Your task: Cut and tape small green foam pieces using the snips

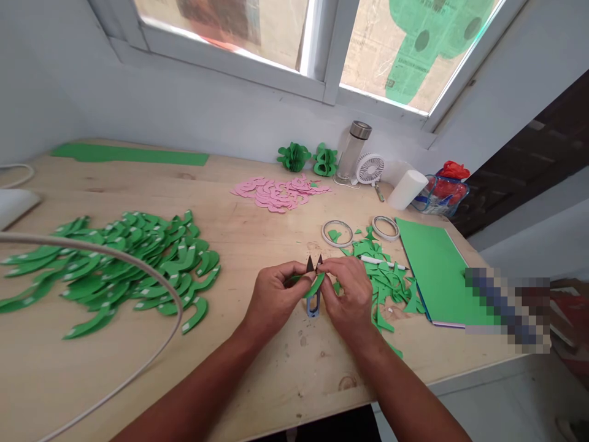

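Note:
Near the table's front middle, my left hand (279,290) and my right hand (348,290) are close together, both with fingers closed on a small curved green paper piece (315,286). Scissors (313,306) lie beneath it, their dark blade tips pointing away between the hands and their blue-grey handle below. To the left spreads a large heap of curved green strips (138,258) with small white patches. Right of my right hand lie green paper scraps (384,285) with a white pen (380,263) across them.
Two tape rolls (337,233) sit beyond the scraps. Pink cutouts (276,193), green paper shapes (294,158), a bottle (353,150) and a fan (370,169) stand or lie farther back. Green sheets (442,270) are at right. A pale cable (172,294) arcs across the left.

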